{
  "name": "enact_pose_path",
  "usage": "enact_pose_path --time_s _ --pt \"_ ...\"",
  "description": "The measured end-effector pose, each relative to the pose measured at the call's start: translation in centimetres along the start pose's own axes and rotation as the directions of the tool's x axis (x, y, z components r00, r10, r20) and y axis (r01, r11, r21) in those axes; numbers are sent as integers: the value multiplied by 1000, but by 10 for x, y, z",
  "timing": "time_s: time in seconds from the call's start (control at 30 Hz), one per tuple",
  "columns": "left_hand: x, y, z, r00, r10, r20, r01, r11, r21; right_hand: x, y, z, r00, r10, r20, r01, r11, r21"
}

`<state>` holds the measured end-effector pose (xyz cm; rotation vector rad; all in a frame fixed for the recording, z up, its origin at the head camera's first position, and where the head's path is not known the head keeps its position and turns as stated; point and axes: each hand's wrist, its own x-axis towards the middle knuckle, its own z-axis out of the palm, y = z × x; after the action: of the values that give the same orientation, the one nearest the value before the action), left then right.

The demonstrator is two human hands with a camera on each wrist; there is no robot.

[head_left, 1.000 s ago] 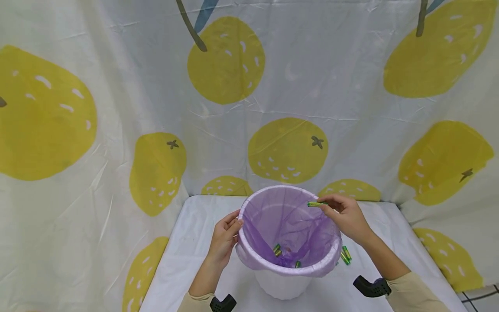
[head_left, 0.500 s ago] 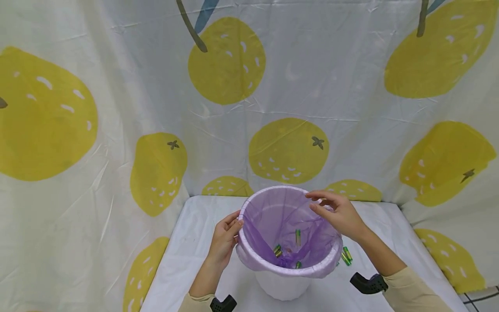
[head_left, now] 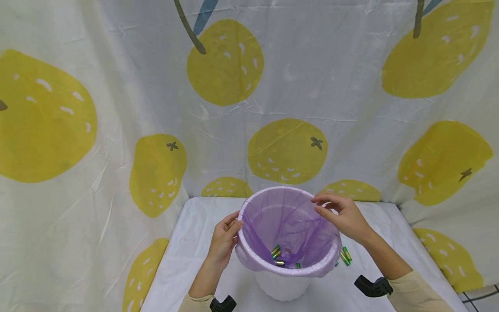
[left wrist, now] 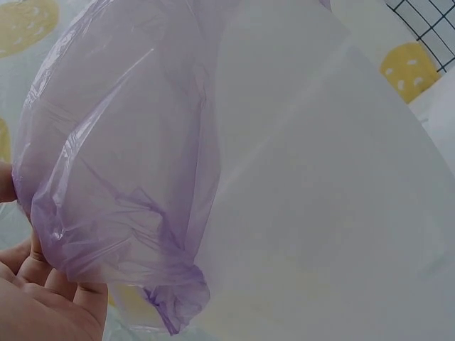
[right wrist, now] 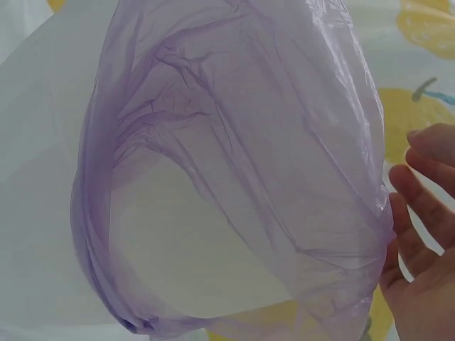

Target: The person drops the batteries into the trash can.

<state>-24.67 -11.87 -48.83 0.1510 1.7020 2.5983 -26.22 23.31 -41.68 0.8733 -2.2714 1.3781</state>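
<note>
A white bin [head_left: 281, 287] stands on the table, lined with a purple plastic bag [head_left: 257, 208] folded over its rim. My left hand [head_left: 223, 242] holds the left side of the rim, thumb at the edge and fingers outside against the bag, as the left wrist view also shows. At the right rim, my right hand [head_left: 347, 218] holds nothing; its fingers are bent loosely and touch or nearly touch the bag [right wrist: 298, 177] in the right wrist view. Inside lie several green-and-gold batteries [head_left: 279, 263]. More batteries [head_left: 345, 256] rest on the table right of the bin.
White cloth covers the table [head_left: 206, 216]. A curtain [head_left: 218, 147] with yellow fruit prints hangs behind and at both sides. Black camera mounts [head_left: 374, 286] sit on both wrists. A dark wire grid [head_left: 479, 299] shows at the lower right.
My right hand held a battery above the bin and let it go; it dropped into the bag and now lies at the bottom. The right hand drew slightly back right. The left stayed put.
</note>
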Motion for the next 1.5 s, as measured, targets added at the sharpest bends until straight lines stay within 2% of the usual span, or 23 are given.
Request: enact_pose_path --time_s 0.33,0.63,1.13,1.5 --pt "-1 0 1 1000 2 4 -2 1000 -2 -6 4 -6 1000 0 -4 0 1000 -16" --pt "-2 1 3 1000 3 -10 -3 1000 -11 -13 8 -15 998 55 -31 -57 998 -41" --pt "-2 -1 1 1000 14 -3 -14 1000 -7 -30 14 -29 993 75 -89 -79 996 -48" --pt "-2 -3 0 1000 19 12 -19 1000 -3 -47 20 -37 977 180 -116 -180 984 9"
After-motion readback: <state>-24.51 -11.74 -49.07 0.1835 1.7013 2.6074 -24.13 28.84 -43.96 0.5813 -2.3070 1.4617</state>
